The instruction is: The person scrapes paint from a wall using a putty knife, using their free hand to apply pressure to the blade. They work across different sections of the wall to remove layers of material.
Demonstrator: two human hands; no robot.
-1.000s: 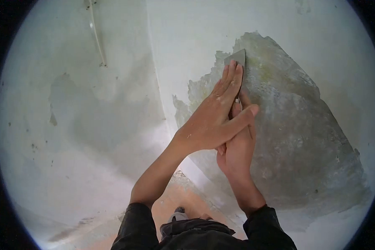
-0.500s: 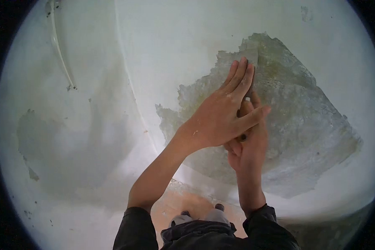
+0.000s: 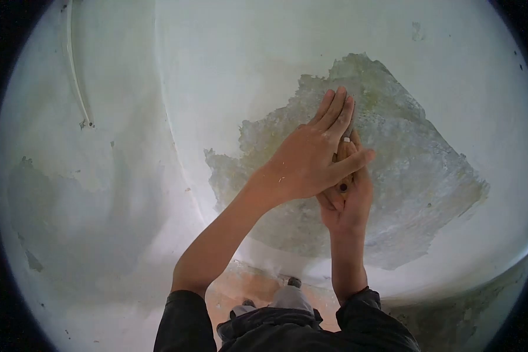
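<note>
We are pressing our left hand (image 3: 311,158) flat, fingers stretched out together, over a scraper (image 3: 342,170) at the centre of the frame. Our right hand (image 3: 346,202) is gripping its handle from below, fingers curled shut around it. The blade is lying hidden under our fingers, against the bare patch (image 3: 416,182) of the white wall (image 3: 246,64). We are reading no writing anywhere.

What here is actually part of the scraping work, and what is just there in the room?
In use: left hand pressing flat, right hand gripping the scraper handle, bare scraped patch on the wall.
Just there: white pipe, orange floor, shoe.
</note>
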